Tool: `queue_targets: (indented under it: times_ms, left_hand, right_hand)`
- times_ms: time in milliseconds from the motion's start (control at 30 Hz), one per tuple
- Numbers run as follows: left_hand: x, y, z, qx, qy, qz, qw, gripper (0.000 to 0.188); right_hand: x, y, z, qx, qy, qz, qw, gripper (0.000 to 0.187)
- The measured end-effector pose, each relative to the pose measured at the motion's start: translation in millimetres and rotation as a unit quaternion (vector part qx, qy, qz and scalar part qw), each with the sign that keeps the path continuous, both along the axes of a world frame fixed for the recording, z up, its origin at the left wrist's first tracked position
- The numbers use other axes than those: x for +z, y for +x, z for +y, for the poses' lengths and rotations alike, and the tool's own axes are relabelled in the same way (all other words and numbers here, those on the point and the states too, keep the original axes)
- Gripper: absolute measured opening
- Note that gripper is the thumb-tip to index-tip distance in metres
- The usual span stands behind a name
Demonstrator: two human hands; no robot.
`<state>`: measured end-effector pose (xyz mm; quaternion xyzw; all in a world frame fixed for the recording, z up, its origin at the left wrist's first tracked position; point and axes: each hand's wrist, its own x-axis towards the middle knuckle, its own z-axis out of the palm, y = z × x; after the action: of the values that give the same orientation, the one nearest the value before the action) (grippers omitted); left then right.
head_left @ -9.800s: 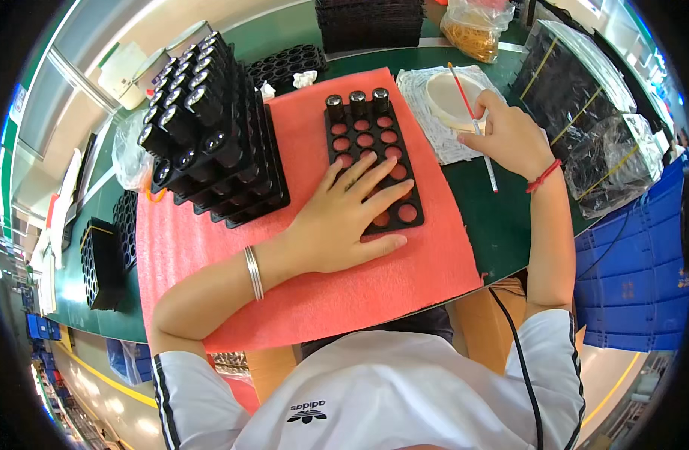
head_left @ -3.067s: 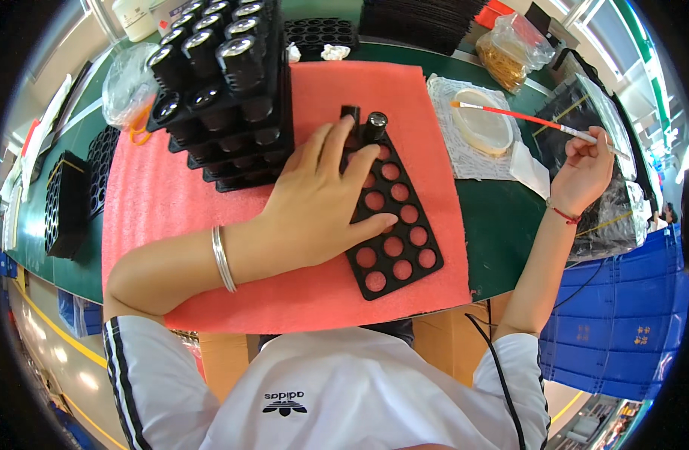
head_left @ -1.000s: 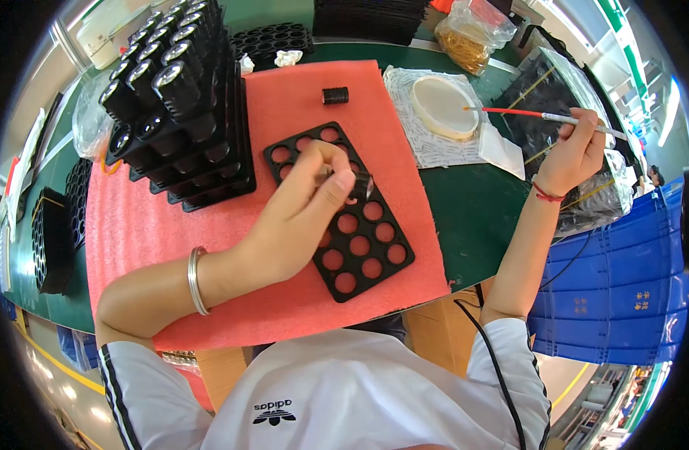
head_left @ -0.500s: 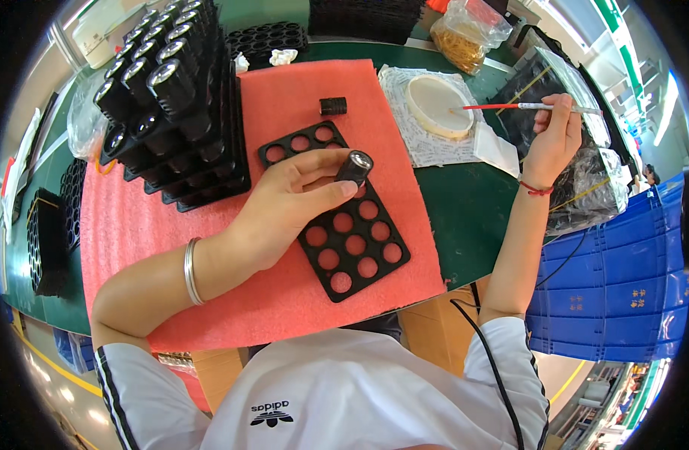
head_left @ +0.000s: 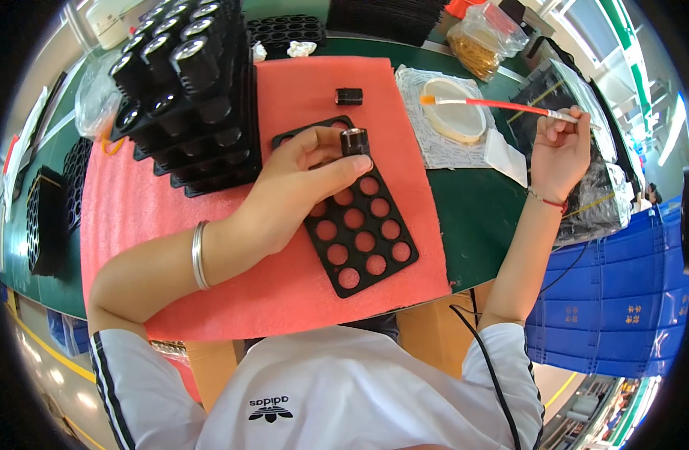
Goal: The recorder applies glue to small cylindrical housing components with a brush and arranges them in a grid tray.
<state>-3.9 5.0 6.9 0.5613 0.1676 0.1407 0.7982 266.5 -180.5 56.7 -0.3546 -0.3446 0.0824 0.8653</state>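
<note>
Over a black perforated tray [head_left: 356, 259] on the pink foam sheet, my left hand [head_left: 292, 180] is closed on a short black cylinder [head_left: 353, 141] with a shiny top rim. Its thumb and fingers pinch the lower part, which is partly hidden. My right hand [head_left: 561, 157] grips the end of a paintbrush [head_left: 502, 105] with a red handle and orange bristles. The bristles are over the far left rim of a pale round dish [head_left: 463, 140], on printed paper [head_left: 433, 156]. Another black ribbed cylinder [head_left: 349, 96] lies loose on the foam beyond the tray.
Stacked black trays [head_left: 224, 154] full of shiny-topped black cylinders stand at the left. A folded white cloth or paper [head_left: 506, 156] lies beside the dish. A bag of yellowish bands [head_left: 476, 49] is at the back, and blue crates [head_left: 607, 300] stand at the right.
The brush has swung leftward across the dish, its bristles now at the far left rim. The cylinder in my left hand has tipped more upright. The whole view has shifted slightly.
</note>
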Motion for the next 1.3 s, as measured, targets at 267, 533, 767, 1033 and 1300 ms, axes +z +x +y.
queue_targets:
  times_ms: [267,533,767,1033,1300]
  left_hand:
    - [-8,3,3,0.035,0.039,-0.019,0.998,0.033]
    - [-11,4,4,0.034,0.016,-0.025,0.999,0.039]
    - [-10,4,4,0.026,0.034,-0.017,0.999,0.033]
    - [-9,3,3,0.018,0.033,-0.014,0.999,0.032]
    - [-8,2,4,0.014,0.029,-0.008,0.999,0.032]
  right_hand:
    - [2,-20,7,0.093,-0.061,-0.034,0.993,0.019]
    - [1,-25,9,0.110,-0.075,-0.047,0.990,0.018]
    - [2,-26,11,0.102,-0.084,-0.046,0.990,0.018]
    - [2,-28,11,0.090,-0.102,-0.069,0.988,0.019]
    - [2,-28,14,0.072,-0.124,-0.087,0.986,0.021]
